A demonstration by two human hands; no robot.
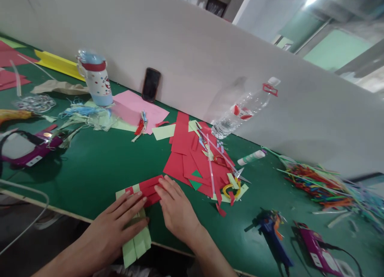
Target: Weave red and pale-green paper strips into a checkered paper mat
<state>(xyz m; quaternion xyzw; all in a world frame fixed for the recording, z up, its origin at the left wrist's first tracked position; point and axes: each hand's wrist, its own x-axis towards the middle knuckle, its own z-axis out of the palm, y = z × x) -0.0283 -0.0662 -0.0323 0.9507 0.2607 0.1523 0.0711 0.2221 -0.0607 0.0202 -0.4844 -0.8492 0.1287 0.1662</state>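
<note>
My left hand lies flat with fingers stretched out on a folded piece of red and pale green paper at the table's near edge. My right hand rests beside it, fingers extended and pressing on the red end of the same piece. The green strips of the piece hang over the table edge. Just beyond my hands lies a heap of red paper sheets with green scraps and scissors with yellow handles.
On the green table are a clear plastic bottle, a child's drinking cup, a phone leaning on the white wall, pink paper, a glue stick, glue guns, coloured strips at right, a purple device at left.
</note>
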